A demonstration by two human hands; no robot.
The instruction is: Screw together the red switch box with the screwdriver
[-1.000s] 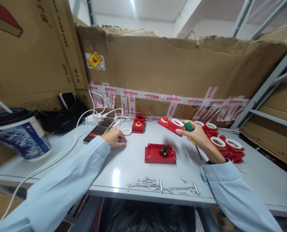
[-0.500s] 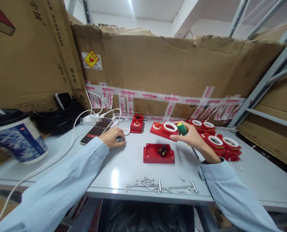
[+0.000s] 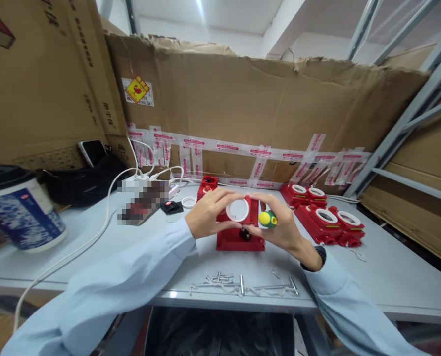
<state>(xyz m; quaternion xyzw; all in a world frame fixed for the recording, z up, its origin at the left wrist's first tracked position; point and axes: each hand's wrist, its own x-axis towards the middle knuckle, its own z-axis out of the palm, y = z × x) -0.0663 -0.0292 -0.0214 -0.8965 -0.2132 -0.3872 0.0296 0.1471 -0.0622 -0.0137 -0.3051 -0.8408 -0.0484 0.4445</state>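
Observation:
Above the table, a red housing cover with a white ring is held between both hands. My left hand grips its left end, hiding the red button seen there earlier. My right hand pinches its right end and also keeps a screwdriver with a green and yellow handle in the palm; the shaft is hidden. Just below the cover lies an open red base box, partly covered from view, with a black part inside.
Several assembled red boxes stand at the right. Behind my left hand are another red box, a white ring and a black piece. Screws and metal rods lie at the front edge. Left are a phone and a cup.
My left hand has left the black piece beside the phone and moved right onto the cover. My right hand has brought the cover left and nearer, above the base, with the screwdriver still in it.

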